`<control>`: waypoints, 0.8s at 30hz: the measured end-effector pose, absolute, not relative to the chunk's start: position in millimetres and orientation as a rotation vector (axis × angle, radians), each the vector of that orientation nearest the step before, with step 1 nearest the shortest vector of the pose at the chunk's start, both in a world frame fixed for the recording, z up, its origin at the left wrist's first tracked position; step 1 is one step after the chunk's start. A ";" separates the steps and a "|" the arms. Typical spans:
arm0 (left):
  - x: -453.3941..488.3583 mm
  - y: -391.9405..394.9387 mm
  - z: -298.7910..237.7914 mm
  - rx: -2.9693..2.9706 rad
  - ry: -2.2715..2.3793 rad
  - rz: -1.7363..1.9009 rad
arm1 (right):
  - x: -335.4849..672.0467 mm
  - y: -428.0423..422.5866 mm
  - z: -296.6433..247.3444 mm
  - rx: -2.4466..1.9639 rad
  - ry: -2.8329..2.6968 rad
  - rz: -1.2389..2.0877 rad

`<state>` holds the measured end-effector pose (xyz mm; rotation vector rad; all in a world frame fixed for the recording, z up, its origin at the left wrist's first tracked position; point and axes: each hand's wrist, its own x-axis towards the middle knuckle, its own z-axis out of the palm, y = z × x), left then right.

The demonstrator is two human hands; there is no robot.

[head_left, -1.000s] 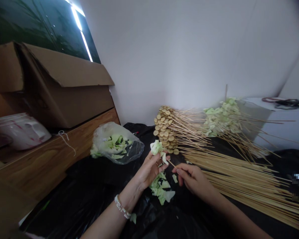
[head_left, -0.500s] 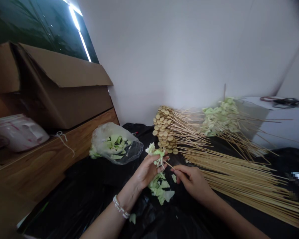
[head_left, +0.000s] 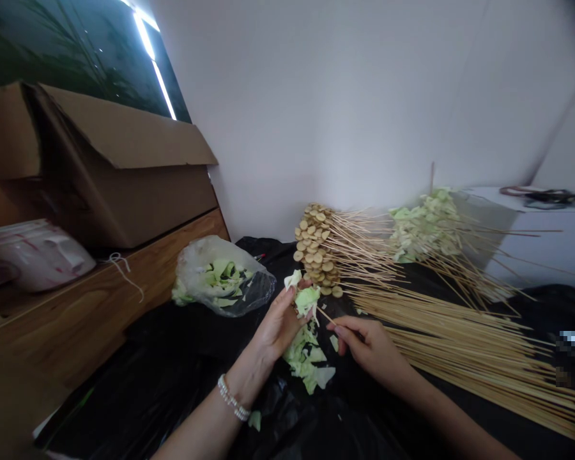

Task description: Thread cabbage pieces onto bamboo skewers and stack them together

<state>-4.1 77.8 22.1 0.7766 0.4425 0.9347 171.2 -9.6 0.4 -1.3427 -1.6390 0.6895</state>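
Note:
My left hand [head_left: 278, 324] pinches a folded wad of pale green cabbage leaf [head_left: 305, 298] at its fingertips. My right hand [head_left: 368, 344] grips a thin bamboo skewer [head_left: 324, 315] whose tip reaches the cabbage leaf. Below both hands lies a small heap of cut cabbage pieces [head_left: 309, 361] on the black plastic sheet [head_left: 182, 358]. A bead bracelet [head_left: 232, 398] circles my left wrist.
A clear bag of cabbage [head_left: 221, 276] lies to the left. Behind the hands are skewers of round tan slices [head_left: 317, 250], skewered cabbage [head_left: 426, 225] and a wide pile of bare skewers [head_left: 479, 345]. A cardboard box [head_left: 119, 172] and white container [head_left: 38, 253] sit on a wooden ledge.
My left hand has turned and shifted the cabbage wad slightly left and down against the skewer tip. My right hand has stayed nearly in place with the skewer.

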 end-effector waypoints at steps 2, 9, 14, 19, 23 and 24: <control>-2.5 77.0 22.3 0.756 0.462 0.953 | 171.3 -10.2 1.3 -1.365 -1.640 0.631; -1.4 75.7 25.0 0.796 0.526 0.980 | 171.6 -10.1 0.1 -1.354 -1.630 0.638; -1.2 75.4 27.4 0.773 0.524 0.949 | 169.5 -7.7 0.3 -1.289 -1.566 0.886; 1.4 73.6 27.2 0.696 0.459 0.945 | 170.2 -9.1 3.1 -1.337 -1.658 0.689; 2.0 75.5 22.7 0.735 0.521 0.943 | 172.1 -11.8 0.1 -1.357 -1.754 0.356; 1.9 75.9 21.7 0.759 0.538 0.949 | 172.4 -12.3 -0.7 -1.344 -1.762 0.287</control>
